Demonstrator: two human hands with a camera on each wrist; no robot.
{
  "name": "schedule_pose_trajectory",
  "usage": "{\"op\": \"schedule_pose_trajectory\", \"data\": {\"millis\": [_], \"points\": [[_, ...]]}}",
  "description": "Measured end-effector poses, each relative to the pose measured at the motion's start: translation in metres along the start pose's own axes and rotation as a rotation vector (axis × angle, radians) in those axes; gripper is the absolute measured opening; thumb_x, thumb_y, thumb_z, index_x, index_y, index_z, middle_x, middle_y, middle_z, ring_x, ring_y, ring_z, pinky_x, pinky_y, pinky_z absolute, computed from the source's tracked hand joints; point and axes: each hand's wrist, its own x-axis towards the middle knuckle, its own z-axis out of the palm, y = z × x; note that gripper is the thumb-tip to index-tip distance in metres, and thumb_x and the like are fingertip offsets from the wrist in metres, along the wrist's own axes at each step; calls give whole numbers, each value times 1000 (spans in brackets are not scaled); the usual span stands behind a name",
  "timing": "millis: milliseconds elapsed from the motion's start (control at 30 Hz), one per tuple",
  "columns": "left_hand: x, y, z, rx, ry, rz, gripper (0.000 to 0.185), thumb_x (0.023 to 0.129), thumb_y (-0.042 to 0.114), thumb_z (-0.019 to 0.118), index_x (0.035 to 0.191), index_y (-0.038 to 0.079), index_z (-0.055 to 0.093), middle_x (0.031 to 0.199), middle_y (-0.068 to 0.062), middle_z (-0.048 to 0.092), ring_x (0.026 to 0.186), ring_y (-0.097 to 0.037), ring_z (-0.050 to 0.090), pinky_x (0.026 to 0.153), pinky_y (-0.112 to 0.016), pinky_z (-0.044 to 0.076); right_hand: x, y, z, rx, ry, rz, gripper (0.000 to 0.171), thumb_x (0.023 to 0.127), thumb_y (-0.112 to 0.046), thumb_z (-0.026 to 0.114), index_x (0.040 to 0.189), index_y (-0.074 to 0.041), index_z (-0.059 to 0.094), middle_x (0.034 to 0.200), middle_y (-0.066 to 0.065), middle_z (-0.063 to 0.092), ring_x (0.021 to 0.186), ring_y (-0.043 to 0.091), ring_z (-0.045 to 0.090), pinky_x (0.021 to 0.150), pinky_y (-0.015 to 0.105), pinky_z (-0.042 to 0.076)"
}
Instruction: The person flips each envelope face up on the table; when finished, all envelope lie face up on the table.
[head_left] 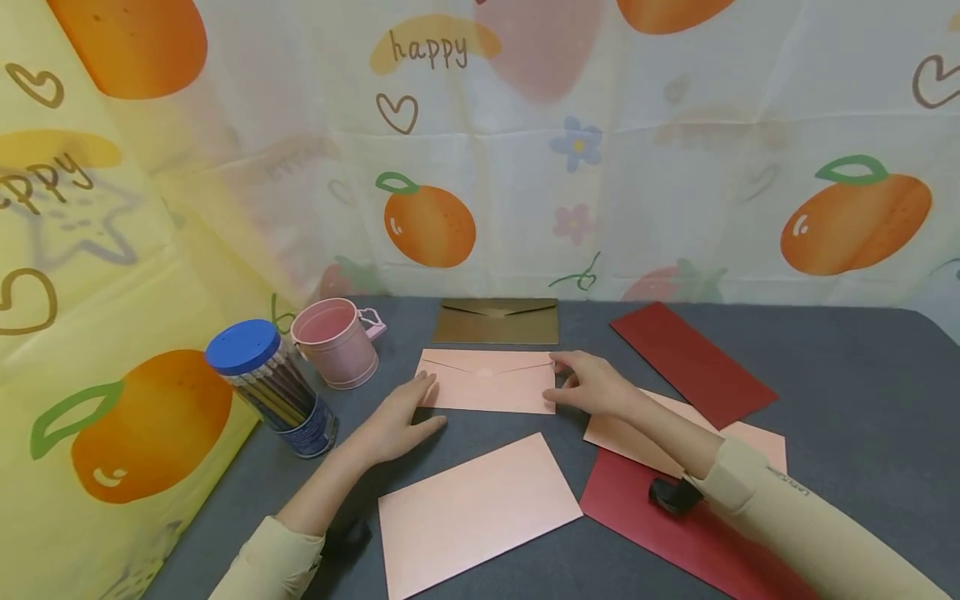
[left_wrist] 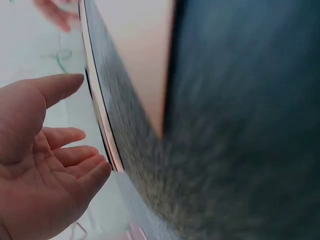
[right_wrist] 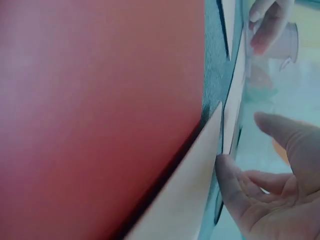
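Observation:
A pink envelope point(head_left: 487, 392) lies flap side up in the middle of the table, its long side level. At its left end is my left hand point(head_left: 397, 421), fingertips on or just at the edge, thumb spread toward me; the left wrist view shows this hand point(left_wrist: 55, 155) with loosely bent fingers. My right hand point(head_left: 596, 385) touches the envelope's right end, index finger and thumb apart along the edge. In the right wrist view, that hand point(right_wrist: 280, 185) also has thumb and fingers spread. Directly behind lies a gold envelope point(head_left: 495, 327).
Nearer me is another pink envelope point(head_left: 480, 517), turned at an angle. On the right, a dark red envelope point(head_left: 690, 362) overlaps a pink one point(head_left: 761, 442), with a larger red envelope point(head_left: 630, 500) under my right forearm. A pink cup point(head_left: 341, 350) and a blue-lidded pencil jar point(head_left: 281, 392) stand left.

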Motion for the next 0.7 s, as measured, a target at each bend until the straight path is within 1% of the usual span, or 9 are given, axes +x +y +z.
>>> {"op": "schedule_pose_trajectory", "data": {"millis": [67,167,267,367,533,700], "points": [[-7,8,3,-8,-22,-6,69,94,22,65,147,-8,33,152,-30,29,140,-45,26,110,-59,24,-5,-3,1,3,-13,-34,69,89,-24,72,142,7,42,124,20,56,94,23,63,76,35,53],[-17,20,7,-20,-61,-9,72,94,29,65,150,-3,32,155,-24,27,143,-41,24,111,-57,24,-12,-8,3,-22,-26,-81,70,89,-27,72,142,7,42,128,21,53,106,28,59,85,41,52],[-25,30,11,-32,-112,3,77,93,37,66,151,1,30,157,-20,26,144,-38,22,112,-56,23,-19,-13,6,-45,-44,-118,70,90,-31,71,144,4,42,134,20,50,120,32,52,96,47,47],[-33,39,13,-59,-187,18,81,91,44,66,152,4,30,159,-16,22,145,-35,20,112,-56,23,-27,-16,9,-68,-78,-171,71,91,-35,70,144,3,42,140,19,46,128,33,46,103,50,40],[-47,50,15,-102,-331,34,86,89,53,65,154,10,29,162,-9,15,148,-27,13,113,-54,23,-40,-20,14,-83,-190,-238,72,91,-44,66,145,-3,43,149,14,38,137,31,36,107,51,35],[-59,59,17,-97,-417,70,93,86,61,64,156,14,25,163,-5,11,148,-23,11,114,-52,23,-52,-23,15,-112,-314,-303,78,91,-53,63,150,-9,38,158,8,26,144,25,24,111,49,31]]}}
